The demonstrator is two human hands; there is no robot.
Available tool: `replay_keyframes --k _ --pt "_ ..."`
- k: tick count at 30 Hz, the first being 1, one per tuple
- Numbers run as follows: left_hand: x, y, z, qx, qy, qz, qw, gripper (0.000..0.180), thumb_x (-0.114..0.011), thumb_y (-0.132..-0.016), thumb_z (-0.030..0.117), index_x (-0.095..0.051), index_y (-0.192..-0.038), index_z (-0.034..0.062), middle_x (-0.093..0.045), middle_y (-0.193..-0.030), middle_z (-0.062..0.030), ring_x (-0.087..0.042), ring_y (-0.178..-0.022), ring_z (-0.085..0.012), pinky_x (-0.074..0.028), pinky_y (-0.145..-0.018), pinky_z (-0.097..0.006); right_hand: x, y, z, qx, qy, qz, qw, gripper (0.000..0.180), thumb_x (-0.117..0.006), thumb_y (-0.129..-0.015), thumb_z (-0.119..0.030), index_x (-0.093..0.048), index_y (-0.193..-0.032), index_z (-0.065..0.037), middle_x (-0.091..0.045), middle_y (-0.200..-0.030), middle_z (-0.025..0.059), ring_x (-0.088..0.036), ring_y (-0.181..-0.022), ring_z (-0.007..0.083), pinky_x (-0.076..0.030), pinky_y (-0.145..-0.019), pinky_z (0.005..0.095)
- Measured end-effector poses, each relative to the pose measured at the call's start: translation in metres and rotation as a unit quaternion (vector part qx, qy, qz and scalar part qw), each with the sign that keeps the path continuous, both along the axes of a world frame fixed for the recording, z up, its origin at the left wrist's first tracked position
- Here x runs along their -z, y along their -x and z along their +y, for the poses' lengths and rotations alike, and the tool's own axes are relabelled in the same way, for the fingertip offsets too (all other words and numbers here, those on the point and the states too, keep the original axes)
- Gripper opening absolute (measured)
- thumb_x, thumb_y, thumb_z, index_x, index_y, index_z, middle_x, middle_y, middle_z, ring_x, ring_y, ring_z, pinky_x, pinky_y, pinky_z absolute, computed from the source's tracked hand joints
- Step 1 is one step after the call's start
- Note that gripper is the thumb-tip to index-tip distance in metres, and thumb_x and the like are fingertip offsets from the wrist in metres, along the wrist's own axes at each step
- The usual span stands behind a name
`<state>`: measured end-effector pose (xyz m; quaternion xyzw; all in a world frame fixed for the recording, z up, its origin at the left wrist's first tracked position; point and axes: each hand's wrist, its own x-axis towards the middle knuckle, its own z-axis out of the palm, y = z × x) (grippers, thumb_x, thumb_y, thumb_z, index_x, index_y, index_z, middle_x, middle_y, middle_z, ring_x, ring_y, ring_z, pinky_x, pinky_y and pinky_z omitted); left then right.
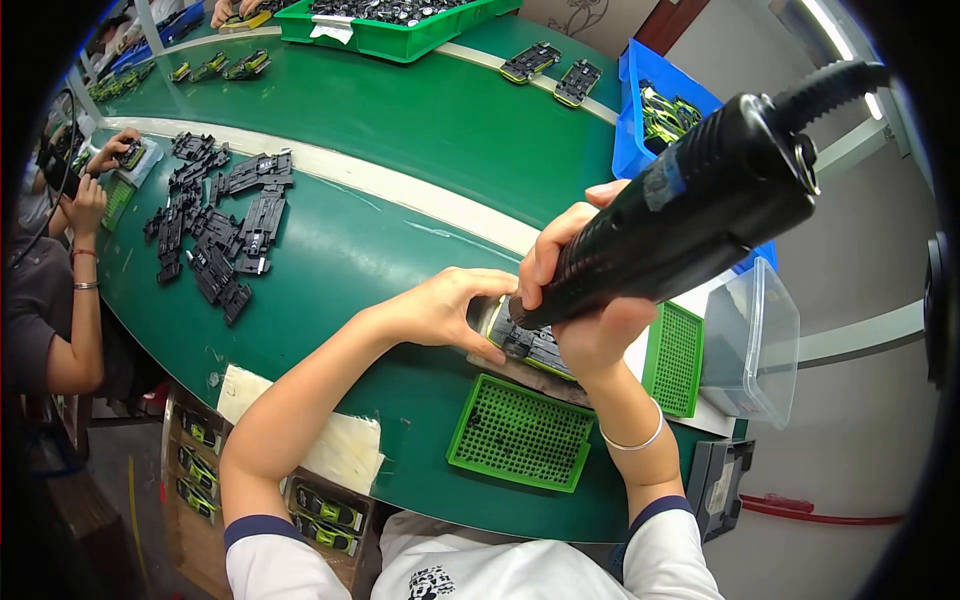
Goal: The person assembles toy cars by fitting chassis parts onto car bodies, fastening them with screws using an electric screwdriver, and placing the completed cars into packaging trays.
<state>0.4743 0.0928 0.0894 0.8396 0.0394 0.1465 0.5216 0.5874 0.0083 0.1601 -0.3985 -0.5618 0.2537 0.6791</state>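
Note:
My right hand (592, 345) is wrapped round a thick black electric screwdriver (690, 200), its cable leaving the top end. The tool tilts down to the left, and its tip is hidden behind its body and my fingers. Below it lies a toy car (540, 350) with its black underside up and a yellow-green edge showing. My left hand (445, 305) grips the car's left end between thumb and fingers. The car rests on a block or fixture that my hands partly cover. Just in front is a green perforated tray (510, 482) with small dark screws in it.
A second green tray (675, 360) and a clear plastic box (765, 345) stand at right, a blue bin (630, 125) beyond. Black car chassis (215, 220) lie piled at left, near a co-worker's arm (80, 320). Wooden boxes (200, 545) hold cars below the table edge.

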Motion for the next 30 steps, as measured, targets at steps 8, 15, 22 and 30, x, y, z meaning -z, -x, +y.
replay_keyframes --k 8,15,22,30 --pt "-0.014 0.005 -0.001 -0.002 0.049 0.024 0.999 0.051 -0.076 -0.055 0.016 -0.055 -0.099 0.0041 -0.057 -0.098 -0.0071 -0.054 -0.091 -0.0224 -0.043 -0.08 -0.031 0.008 0.008 0.005 -0.04 -0.038 0.049 0.997 0.066 -0.051 -0.073 -0.056 -0.033 -0.095 0.003 -0.044 -0.061 0.0071 -0.045 -0.044 0.0125 -0.036 -0.039 0.0221" --pt "-0.011 0.004 -0.003 0.001 0.045 0.023 0.999 0.05 -0.076 -0.055 0.016 -0.056 -0.098 0.0037 -0.057 -0.098 -0.0074 -0.054 -0.092 -0.0226 -0.043 -0.081 -0.03 0.013 0.005 0.006 -0.065 -0.074 0.097 0.99 0.06 -0.061 -0.072 -0.051 -0.044 -0.077 0.006 -0.045 -0.061 0.0062 -0.047 -0.046 0.0135 -0.034 -0.036 0.0223" --pt "-0.004 -0.001 0.001 0.016 0.026 0.007 1.0 0.057 -0.077 -0.056 0.016 -0.053 -0.105 0.0022 -0.056 -0.104 -0.01 -0.053 -0.098 -0.0225 -0.041 -0.085 -0.031 0.001 0.001 -0.004 -0.037 0.01 0.014 0.999 0.091 -0.043 -0.059 -0.077 -0.025 -0.11 -0.005 -0.043 -0.064 0.0067 -0.044 -0.045 0.0129 -0.039 -0.042 0.0229" --pt "0.009 -0.007 0.002 0.027 0.047 -0.032 0.998 0.07 -0.077 -0.055 0.017 -0.048 -0.117 0.0038 -0.05 -0.116 -0.0119 -0.048 -0.107 -0.0234 -0.036 -0.094 -0.033 -0.024 -0.002 -0.085 -0.052 -0.097 0.106 0.988 0.084 -0.044 -0.062 -0.075 -0.024 -0.116 -0.013 -0.042 -0.062 0.004 -0.044 -0.041 0.0139 -0.041 -0.041 0.0275"
